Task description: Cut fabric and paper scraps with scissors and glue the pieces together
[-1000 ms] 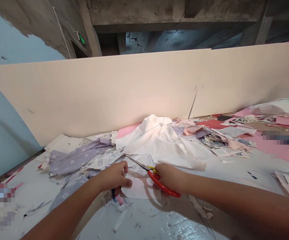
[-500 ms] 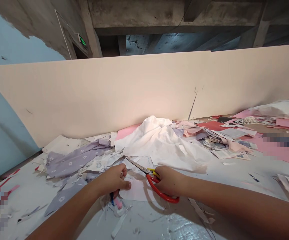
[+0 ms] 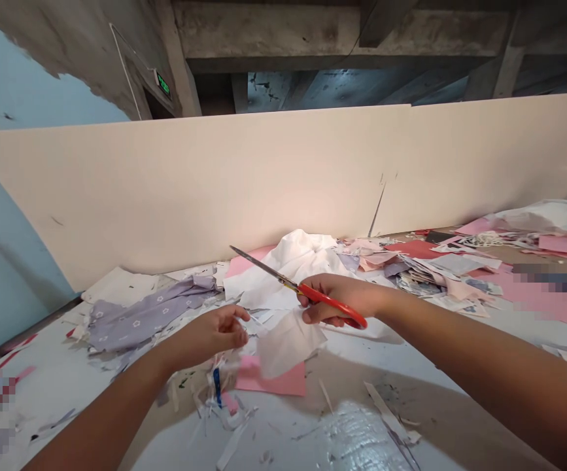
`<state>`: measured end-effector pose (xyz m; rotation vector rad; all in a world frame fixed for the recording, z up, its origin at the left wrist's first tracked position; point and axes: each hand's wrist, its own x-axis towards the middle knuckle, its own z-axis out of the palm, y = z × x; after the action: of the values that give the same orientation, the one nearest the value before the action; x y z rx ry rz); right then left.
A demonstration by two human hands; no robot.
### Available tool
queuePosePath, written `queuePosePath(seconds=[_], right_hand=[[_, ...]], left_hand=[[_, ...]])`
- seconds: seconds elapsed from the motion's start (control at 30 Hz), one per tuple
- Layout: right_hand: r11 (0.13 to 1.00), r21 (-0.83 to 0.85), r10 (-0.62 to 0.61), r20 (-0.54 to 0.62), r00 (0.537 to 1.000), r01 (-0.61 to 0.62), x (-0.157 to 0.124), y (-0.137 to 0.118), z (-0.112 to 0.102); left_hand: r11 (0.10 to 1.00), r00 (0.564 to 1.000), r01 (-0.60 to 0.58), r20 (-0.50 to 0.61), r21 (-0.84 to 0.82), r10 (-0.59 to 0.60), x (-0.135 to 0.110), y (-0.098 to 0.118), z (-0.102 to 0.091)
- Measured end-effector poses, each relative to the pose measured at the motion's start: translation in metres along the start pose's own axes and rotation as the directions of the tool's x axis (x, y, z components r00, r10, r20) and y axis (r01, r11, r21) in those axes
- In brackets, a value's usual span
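My right hand (image 3: 339, 297) grips a pair of scissors (image 3: 329, 304) by the red handles, blades together and pointing up to the left. A loose piece of thin white cloth (image 3: 288, 347) hangs under its thumb, seemingly pinched there. My left hand (image 3: 214, 333) is to the left of the cloth, half curled, thumb and forefinger apart, with nothing visible held. A thin white strip shows by its fingertips; contact is unclear. Below the cloth a pink sheet (image 3: 278, 383) lies on the table, partly covered.
Behind the hands is a heap of white cloth (image 3: 303, 252). Purple flowered fabric (image 3: 150, 314) lies left, and stacked scraps (image 3: 425, 275) lie right. A cream board (image 3: 263, 176) stands along the back. Narrow offcuts (image 3: 234, 441) litter the worktable (image 3: 283, 432).
My right hand has risen with the scissors, and the white cloth piece has lifted off the pink sheet. My left hand has come away from the sheet, up and left.
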<state>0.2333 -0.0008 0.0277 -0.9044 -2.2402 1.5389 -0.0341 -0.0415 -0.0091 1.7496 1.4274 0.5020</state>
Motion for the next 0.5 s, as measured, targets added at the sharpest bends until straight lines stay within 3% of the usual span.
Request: queuePosePath(seconds=[0.1,0.2,0.27,0.33,0.43,0.5], right_hand=[[0.999,0.001,-0.043,0.148,0.988,0.043,0.005,-0.023,-0.007],[0.999,-0.006,-0.050,0.274,0.960,0.054,0.013,-0.043,-0.007],[0.998,-0.019,-0.053,0.333,0.941,0.063,0.017,-0.052,-0.008],[0.997,-0.018,-0.058,0.372,0.926,0.069,0.020,-0.056,-0.010],[0.999,-0.038,-0.021,0.380,0.925,0.038,0.022,-0.059,-0.013],[0.998,-0.061,0.011,0.373,0.928,0.012,0.023,-0.059,-0.014]], left_hand=[[0.997,0.995,-0.072,-0.066,0.003,0.072,-0.006,0.015,0.007],[0.973,0.982,-0.152,0.082,-0.172,0.168,-0.005,0.029,0.020],[0.906,0.926,-0.266,0.174,-0.329,0.335,-0.001,0.034,0.028],[0.864,0.899,-0.290,0.193,-0.411,0.394,0.003,0.035,0.033],[0.849,0.906,-0.304,0.146,-0.432,0.398,0.007,0.032,0.036],[0.824,0.894,-0.280,0.179,-0.492,0.410,0.009,0.031,0.038]])
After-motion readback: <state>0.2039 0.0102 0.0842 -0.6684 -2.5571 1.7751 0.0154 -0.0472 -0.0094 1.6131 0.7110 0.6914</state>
